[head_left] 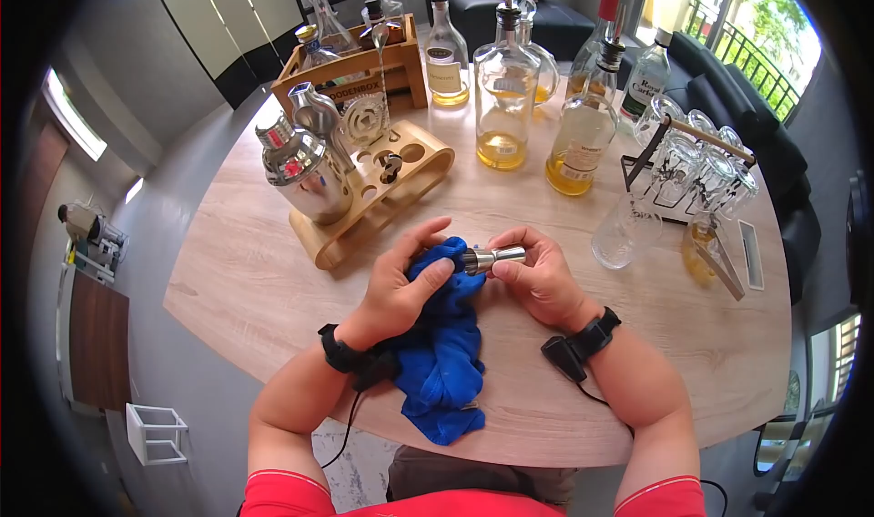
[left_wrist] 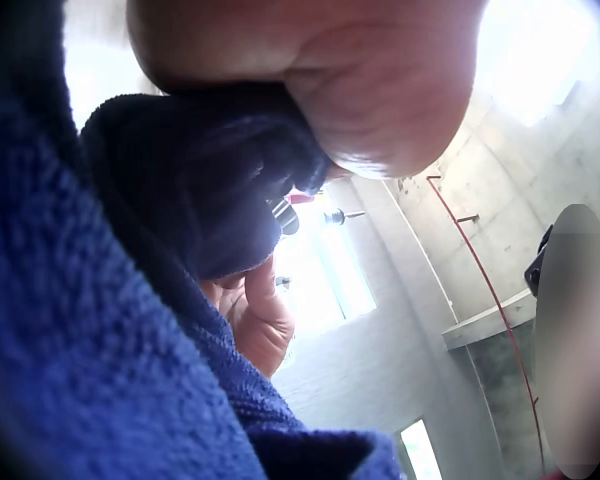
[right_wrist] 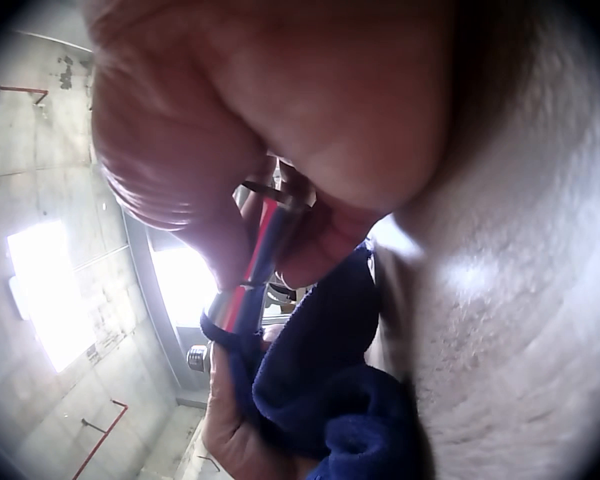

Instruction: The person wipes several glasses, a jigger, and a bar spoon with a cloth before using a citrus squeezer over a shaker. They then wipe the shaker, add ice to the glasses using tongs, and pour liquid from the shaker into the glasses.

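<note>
A silver double-ended jigger (head_left: 496, 258) lies level between my hands, in front of my chest. The thumb and fingers of my right hand (head_left: 543, 282) pinch it around its waist and far end. My left hand (head_left: 398, 289) grips a blue cloth (head_left: 443, 358), with the thumb pressing a fold of it at the jigger's open left mouth. The rest of the cloth hangs down onto the table's near edge. In the right wrist view, the jigger (right_wrist: 242, 298) runs from the right fingers into the cloth (right_wrist: 325, 345). Dark cloth (left_wrist: 190, 190) fills much of the left wrist view.
A shiny cocktail shaker (head_left: 305, 173) stands on a wooden bar stand (head_left: 414, 182) at left. Behind are a wooden crate (head_left: 414, 62) of bottles and several liquor bottles (head_left: 503, 107). To the right stand a clear glass (head_left: 619, 244), a rack of upturned glasses (head_left: 678, 180) and metal tongs (head_left: 724, 267).
</note>
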`<state>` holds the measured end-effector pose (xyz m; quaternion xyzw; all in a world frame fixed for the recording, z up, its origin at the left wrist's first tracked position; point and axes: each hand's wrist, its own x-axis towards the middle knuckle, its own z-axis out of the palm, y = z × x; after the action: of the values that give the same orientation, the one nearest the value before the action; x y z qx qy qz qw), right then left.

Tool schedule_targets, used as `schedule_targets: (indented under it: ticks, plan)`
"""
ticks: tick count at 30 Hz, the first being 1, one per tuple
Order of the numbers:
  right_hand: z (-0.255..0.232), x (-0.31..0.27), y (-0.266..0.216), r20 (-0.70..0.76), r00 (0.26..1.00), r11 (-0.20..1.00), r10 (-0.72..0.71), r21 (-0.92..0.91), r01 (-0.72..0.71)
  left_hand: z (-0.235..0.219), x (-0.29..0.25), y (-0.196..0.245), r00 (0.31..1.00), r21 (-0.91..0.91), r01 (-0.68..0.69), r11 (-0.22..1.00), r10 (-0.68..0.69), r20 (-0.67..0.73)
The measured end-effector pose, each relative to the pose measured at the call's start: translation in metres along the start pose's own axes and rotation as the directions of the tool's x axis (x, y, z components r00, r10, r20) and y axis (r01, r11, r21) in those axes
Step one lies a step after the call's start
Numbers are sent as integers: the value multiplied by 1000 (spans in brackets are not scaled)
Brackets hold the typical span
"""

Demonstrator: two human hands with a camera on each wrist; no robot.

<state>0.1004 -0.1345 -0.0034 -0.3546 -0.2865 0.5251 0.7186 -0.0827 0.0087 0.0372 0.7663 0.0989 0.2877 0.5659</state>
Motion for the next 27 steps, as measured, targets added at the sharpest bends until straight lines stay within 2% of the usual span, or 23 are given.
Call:
schedule_targets:
  ticks: [2,4,6,7,12,14,15,19,20,22,23,25,27]
  plan:
    - [1,0,0,-3,1000,1000,1,21,0,2,-3,0,993,-186,111,976,-116,-17]
    - [0,1,1,12,1000,1000,-5,1,5,2,-4,-9,984,-228,154,961,-171,-55]
    - [0,0,1,6,1000,1000,-7,3,7,0,-3,-15,998,94,-60,994,59,6]
    - [1,0,1,0,1000,1000,-8,4,8,2,-4,-14,995,186,-102,977,96,42]
    - [-5,2,2,-55,997,998,-45,-57,42,3,-5,-12,979,253,-175,951,142,145]
    - [-7,3,2,-67,996,996,-61,-70,57,2,-5,-9,954,376,-177,910,65,293]
    - [-8,3,1,-73,995,994,-74,-91,67,0,-4,-10,935,417,-245,875,101,340]
    - [-3,2,-5,-71,994,983,-87,-170,73,1,-5,-11,936,340,-200,919,77,342]
    - [-3,1,-6,-72,994,983,-88,-169,75,0,-4,-11,929,353,-197,915,59,366]
    - [-4,0,-10,-52,994,934,-93,-349,69,-2,-3,-9,919,366,-197,910,42,391]
    - [-4,0,-12,-52,994,934,-94,-350,70,-2,-2,-5,913,430,-194,882,2,408]
    - [-4,0,-15,-51,999,932,17,-361,-34,-3,-1,-5,906,491,-192,849,-38,421]
    - [-2,-1,-17,-72,997,934,26,-354,-50,-4,-1,-13,906,402,-209,892,21,424]
